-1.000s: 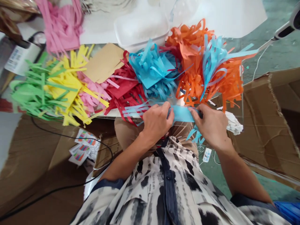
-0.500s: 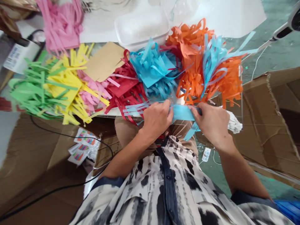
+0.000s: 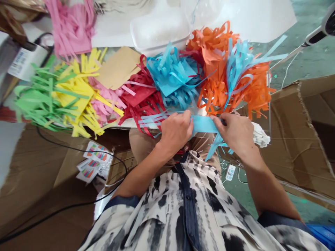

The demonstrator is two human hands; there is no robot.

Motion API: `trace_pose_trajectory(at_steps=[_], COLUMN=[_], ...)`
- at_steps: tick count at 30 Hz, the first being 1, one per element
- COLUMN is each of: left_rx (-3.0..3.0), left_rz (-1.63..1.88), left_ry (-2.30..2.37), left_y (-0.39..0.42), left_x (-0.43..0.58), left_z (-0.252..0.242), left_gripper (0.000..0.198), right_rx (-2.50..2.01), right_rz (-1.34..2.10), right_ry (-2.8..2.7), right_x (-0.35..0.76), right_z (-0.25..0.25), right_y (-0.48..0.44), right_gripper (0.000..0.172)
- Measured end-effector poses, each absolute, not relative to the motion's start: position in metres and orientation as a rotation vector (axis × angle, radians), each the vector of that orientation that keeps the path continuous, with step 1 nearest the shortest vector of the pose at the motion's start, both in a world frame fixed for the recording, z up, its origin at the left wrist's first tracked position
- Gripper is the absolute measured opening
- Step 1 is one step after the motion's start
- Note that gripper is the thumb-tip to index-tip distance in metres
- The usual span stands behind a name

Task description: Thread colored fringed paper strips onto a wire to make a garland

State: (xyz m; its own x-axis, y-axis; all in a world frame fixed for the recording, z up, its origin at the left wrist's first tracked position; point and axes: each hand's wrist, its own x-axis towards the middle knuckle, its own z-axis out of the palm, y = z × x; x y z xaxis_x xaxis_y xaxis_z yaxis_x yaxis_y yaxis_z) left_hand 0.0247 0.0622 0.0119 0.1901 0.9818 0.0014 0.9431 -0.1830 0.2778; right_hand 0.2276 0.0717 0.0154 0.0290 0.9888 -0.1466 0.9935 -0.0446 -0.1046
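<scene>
Fingers of the left hand and right hand are bent tight on a blue paper, with a flat bit showing between them. The right thumb presses on it. The blue paper is just right of the middle of the frame, by the near edge of the table. Thin blue strips poke out left of the left hand, across some red ones. More strips hang just below the right hand; I cannot tell if they are part of the same paper. Above the hands, frilly bunches lie in a row. At the left of the frame is a green bunch, touching a yellow bunch. Next come a pink bunch, a red bunch and a blue bunch. Orange frills fill the upper right, with a light blue bunch on top. A tan card lies between the yellow bunch and the red bunch. At the top middle is a white tray. Cards with bright stripes are at the lower left, near a black cord. A brown box is at the right.
</scene>
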Motion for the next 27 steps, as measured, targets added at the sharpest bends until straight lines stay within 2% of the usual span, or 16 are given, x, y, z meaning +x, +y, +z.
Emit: trace_pose_trajectory(at_steps=[6,10,12,14,17,20,23,27], left_rx=[2.250,2.259,2.339,2.479,2.624,2.625,2.635,2.679], left_rz=[0.287,0.508,0.694,0.792,0.687,0.523,0.496,0.536], left_ry=[1.918,2.030,1.905,1.578,1.141,1.150,1.168,1.147], left_y=[0.068,0.066,0.059,0.050,0.037,0.030,0.028,0.028], left_x=[0.001,-0.016,-0.010,0.005,0.030,0.040,0.037,0.034], left_z=[0.026,0.048,0.055,0.052,0.029,0.002,-0.010,-0.009], left_gripper=[0.017,0.030,0.037,0.040,0.041,0.048,0.042,0.038], right_rx=[2.216,2.221,2.216,2.212,2.210,2.238,2.349,2.261], right_rz=[-0.254,-0.236,-0.226,-0.204,-0.156,-0.139,-0.089,0.103], right_ry=[2.119,2.143,2.142,2.140,2.158,2.160,2.220,2.600], right_x=[0.224,0.225,0.224,0.223,0.222,0.225,0.236,0.249], right_z=[0.017,0.018,0.017,0.016,0.014,0.018,0.032,0.042], right_y=[0.071,0.070,0.070,0.070,0.069,0.068,0.060,0.034], right_gripper=[0.059,0.061,0.059,0.058,0.059,0.053,0.037,0.038])
